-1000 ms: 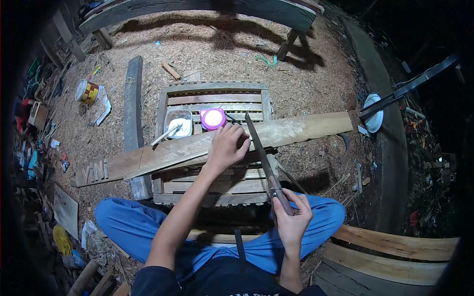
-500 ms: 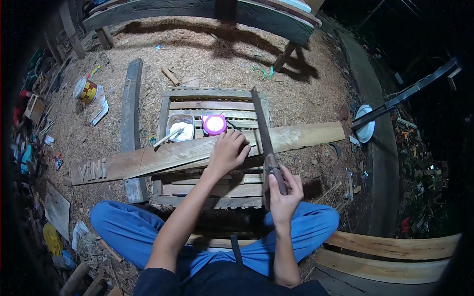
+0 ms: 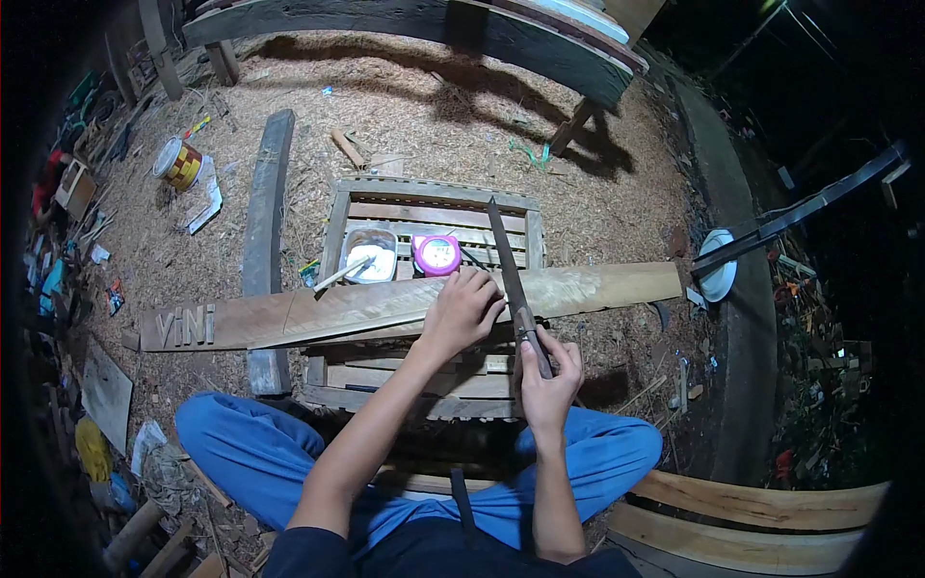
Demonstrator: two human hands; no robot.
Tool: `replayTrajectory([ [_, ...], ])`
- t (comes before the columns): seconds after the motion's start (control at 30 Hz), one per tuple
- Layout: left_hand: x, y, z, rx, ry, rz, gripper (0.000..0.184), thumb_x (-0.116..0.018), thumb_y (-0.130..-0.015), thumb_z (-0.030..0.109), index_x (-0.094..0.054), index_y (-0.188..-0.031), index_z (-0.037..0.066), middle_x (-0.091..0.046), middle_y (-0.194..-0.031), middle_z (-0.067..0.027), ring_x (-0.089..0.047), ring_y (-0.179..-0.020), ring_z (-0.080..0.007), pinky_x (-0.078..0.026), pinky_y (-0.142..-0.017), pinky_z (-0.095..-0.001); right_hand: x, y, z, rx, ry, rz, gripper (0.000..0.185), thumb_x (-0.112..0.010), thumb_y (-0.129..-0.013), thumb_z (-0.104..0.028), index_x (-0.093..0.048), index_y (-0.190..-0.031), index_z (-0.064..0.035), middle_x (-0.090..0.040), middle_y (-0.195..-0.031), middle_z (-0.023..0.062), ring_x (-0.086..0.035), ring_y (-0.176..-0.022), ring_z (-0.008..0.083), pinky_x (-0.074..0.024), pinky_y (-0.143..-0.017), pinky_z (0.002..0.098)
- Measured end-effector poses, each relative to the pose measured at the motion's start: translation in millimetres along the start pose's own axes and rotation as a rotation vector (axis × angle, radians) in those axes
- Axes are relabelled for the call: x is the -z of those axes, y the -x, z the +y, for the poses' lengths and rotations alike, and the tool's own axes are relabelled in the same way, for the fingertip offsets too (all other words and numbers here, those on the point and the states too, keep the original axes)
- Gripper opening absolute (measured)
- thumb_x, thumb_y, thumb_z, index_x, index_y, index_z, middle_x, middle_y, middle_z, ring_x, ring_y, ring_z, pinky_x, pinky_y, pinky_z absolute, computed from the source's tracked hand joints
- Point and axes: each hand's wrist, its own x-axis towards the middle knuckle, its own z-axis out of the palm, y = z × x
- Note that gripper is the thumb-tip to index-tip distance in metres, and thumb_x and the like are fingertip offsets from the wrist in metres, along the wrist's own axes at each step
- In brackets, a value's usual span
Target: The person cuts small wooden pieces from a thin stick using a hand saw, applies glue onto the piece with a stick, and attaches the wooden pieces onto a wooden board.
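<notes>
My right hand is wrapped round the wooden handle of a hand saw, whose blade points away from me and crosses the long board. My left hand rests at the near edge of this long board, just left of the blade, fingers curled; what they pinch, if anything, is hidden. Raised letters stand on the board's left end. Beyond the board, a pink tape measure and a tub of white paste with a stick in it sit on a slatted wooden table.
A dark beam lies on the sawdust ground to the left, near a yellow-and-red bucket. A heavy bench stands at the back. A white plate is at the right, and planks lie at the lower right.
The saw in my right hand has moved back and forth over the board, its handle now closer to the board than a second ago. My left hand stays at the board's edge.
</notes>
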Motion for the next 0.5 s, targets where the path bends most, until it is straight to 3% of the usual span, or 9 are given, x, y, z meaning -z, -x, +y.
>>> replayTrajectory([
  [0.2,-2.3,1.6,2.8,-0.018,-0.004,0.019,0.019,-0.074,-0.091,0.019,-0.064,-0.091,0.003,-0.061,-0.099,-0.0124,-0.057,-0.099,-0.0319,-0.045,-0.088,-0.0438,0.0,9.5,-4.7,0.087,0.122,-0.013,0.032,-0.077,-0.09,-0.006,-0.075,-0.122,-0.0003,-0.058,-0.092,0.0143,-0.061,-0.083,0.0274,-0.0521,-0.079,0.0393],
  [0.3,1.7,-0.2,3.2,0.014,-0.045,-0.012,0.019,-0.073,-0.092,0.02,-0.063,-0.091,0.003,-0.062,-0.1,-0.0123,-0.057,-0.1,-0.0319,-0.045,-0.089,-0.0441,19.0,36.6,0.9,0.069,0.06,-0.001,0.033,-0.079,-0.087,-0.002,-0.076,-0.119,0.0012,-0.06,-0.087,0.0116,-0.06,-0.077,0.0222,-0.0517,-0.074,0.0353],
  [0.5,3.8,-1.0,6.8,-0.001,-0.043,-0.062,0.019,-0.071,-0.093,0.021,-0.063,-0.094,0.004,-0.063,-0.103,-0.0105,-0.057,-0.102,-0.03,-0.042,-0.09,-0.043,4.0,14.3,-4.9,0.059,0.087,-0.015,0.033,-0.078,-0.089,-0.005,-0.075,-0.121,0.0013,-0.058,-0.089,0.0134,-0.062,-0.079,0.0256,-0.0527,-0.075,0.0375],
])
